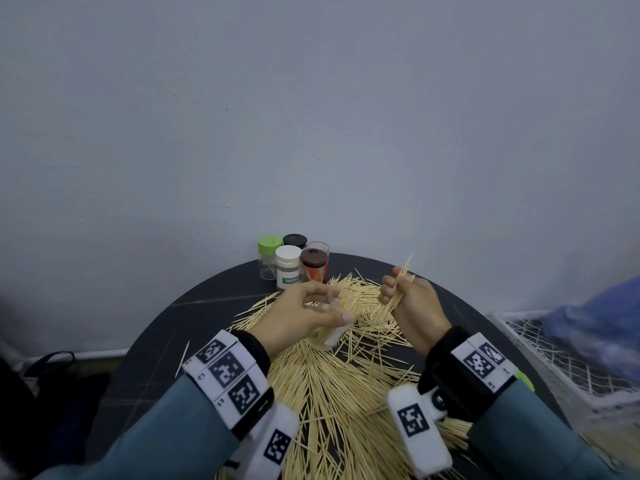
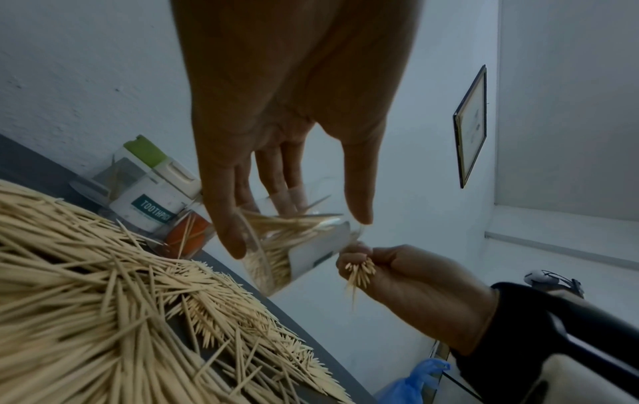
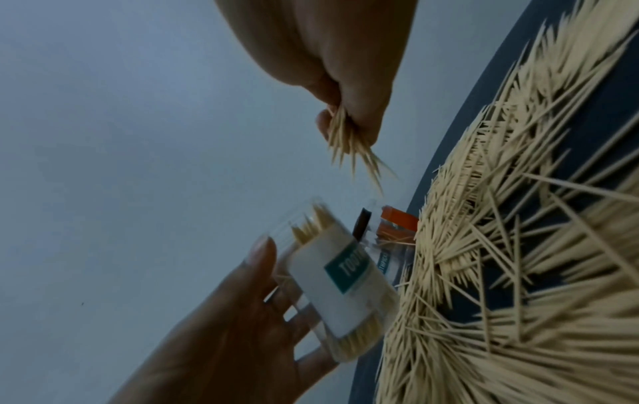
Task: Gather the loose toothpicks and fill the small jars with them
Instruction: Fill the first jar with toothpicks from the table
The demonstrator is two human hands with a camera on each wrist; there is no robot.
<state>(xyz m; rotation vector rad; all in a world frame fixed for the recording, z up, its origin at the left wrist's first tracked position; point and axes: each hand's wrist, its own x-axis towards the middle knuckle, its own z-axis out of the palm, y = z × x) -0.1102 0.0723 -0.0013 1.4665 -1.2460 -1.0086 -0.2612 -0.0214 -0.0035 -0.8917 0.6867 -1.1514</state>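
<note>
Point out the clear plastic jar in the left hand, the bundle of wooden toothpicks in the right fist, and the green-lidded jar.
Clear plastic jar (image 3: 340, 284): right wrist view, white label.
Bundle of wooden toothpicks (image 3: 349, 142): right wrist view, shafts below fist.
Green-lidded jar (image 1: 269, 243): head view, lid.

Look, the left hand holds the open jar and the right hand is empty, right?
Not quite. The left hand does hold the open jar, but the right hand is not empty: it grips a bunch of toothpicks just beside the jar's mouth. The right wrist view shows it best.
</note>
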